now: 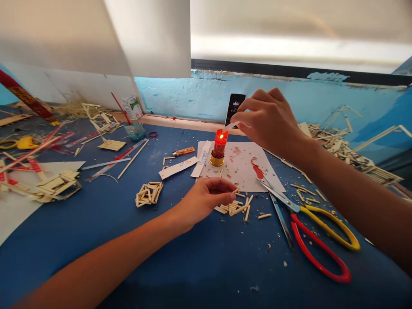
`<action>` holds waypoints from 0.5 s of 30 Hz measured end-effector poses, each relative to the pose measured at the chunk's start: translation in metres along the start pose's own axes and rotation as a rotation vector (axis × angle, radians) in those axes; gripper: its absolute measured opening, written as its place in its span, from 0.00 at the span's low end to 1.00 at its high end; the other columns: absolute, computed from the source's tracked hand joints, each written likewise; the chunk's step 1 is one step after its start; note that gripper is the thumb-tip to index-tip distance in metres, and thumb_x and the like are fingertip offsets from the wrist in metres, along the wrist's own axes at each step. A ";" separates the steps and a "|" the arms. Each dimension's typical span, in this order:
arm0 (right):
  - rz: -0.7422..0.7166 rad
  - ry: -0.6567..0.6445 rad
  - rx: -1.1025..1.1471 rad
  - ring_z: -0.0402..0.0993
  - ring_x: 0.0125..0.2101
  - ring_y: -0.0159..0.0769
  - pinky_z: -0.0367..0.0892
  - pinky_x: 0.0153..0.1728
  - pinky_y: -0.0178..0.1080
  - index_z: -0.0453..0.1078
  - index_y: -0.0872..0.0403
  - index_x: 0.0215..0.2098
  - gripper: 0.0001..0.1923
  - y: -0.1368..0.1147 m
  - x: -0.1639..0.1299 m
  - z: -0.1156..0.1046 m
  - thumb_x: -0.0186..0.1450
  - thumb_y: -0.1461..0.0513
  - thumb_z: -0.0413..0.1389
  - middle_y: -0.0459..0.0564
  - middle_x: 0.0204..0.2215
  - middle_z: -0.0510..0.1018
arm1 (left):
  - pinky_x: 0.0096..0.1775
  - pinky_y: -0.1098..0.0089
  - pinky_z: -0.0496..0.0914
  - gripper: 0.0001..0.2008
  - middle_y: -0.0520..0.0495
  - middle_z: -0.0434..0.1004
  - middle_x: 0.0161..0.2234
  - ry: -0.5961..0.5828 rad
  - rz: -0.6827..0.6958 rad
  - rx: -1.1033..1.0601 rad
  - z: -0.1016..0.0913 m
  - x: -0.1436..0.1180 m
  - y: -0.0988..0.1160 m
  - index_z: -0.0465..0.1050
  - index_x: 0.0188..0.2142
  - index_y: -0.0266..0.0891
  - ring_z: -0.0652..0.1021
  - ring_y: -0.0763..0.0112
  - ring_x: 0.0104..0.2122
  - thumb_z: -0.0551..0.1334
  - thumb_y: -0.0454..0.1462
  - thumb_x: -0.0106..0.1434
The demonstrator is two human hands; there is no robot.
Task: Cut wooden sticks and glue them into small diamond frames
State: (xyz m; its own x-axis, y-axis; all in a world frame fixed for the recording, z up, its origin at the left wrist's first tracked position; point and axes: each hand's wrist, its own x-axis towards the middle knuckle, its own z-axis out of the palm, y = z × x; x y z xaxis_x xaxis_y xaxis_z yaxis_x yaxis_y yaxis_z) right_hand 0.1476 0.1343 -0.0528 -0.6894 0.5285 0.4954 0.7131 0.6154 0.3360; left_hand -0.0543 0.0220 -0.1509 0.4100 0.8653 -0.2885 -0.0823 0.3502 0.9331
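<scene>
By the lit candle (219,149), your right hand (268,118) pinches a white strip (231,125) near the flame (221,136). Your left hand (207,195) pinches a small stick (237,190) near loose sticks (238,210) on the table (193,266).

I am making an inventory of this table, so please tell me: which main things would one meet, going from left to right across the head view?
White sheet at the left edge, small flat panel of sticks, cluster of short sticks, orange lighter, lit red candle, large scissors.
</scene>
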 end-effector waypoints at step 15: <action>-0.131 -0.017 -0.106 0.73 0.48 0.50 0.59 0.51 0.51 0.80 0.55 0.40 0.22 -0.005 0.001 0.002 0.78 0.68 0.43 0.55 0.42 0.81 | 0.42 0.69 0.69 0.05 0.50 0.83 0.32 -0.073 0.024 -0.006 0.000 -0.006 0.000 0.85 0.37 0.40 0.79 0.72 0.34 0.74 0.35 0.60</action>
State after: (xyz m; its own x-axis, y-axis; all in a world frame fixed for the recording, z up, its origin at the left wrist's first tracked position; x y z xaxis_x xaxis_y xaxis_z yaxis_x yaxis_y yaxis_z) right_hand 0.1431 0.1329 -0.0551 -0.7787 0.4580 0.4287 0.6258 0.6151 0.4795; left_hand -0.0569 0.0173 -0.1494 0.4732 0.8450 -0.2492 -0.0985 0.3318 0.9382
